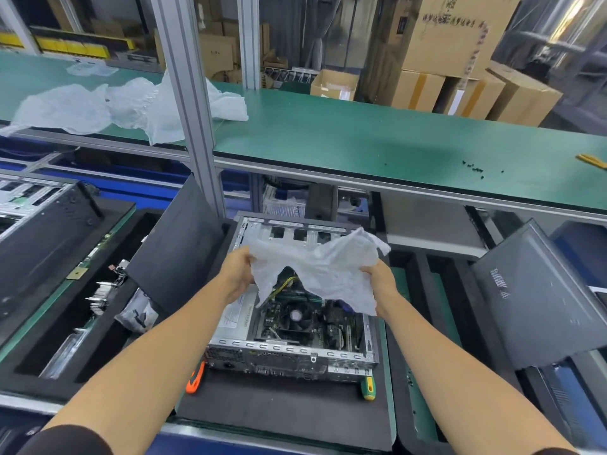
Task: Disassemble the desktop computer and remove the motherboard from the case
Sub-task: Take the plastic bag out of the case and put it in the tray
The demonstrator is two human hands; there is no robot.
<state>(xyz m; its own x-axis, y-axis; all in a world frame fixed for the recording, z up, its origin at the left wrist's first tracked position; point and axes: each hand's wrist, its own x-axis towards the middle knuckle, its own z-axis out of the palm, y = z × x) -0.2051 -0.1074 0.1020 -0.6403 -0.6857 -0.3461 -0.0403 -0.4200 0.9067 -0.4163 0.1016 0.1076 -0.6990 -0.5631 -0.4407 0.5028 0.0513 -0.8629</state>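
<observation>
One view only — a wide-angle camera worn on the head, looking forward and down over both forearms; it sits close above the near edge of the black mat point(282, 412), where the open computer case point(292, 353) lies centred; farther off, the green bench point(361, 139) crosses the upper frame — its straight edges bowed by the lens.

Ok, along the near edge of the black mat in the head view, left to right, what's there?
orange-handled tool → open computer case → green-and-yellow-handled screwdriver
</observation>
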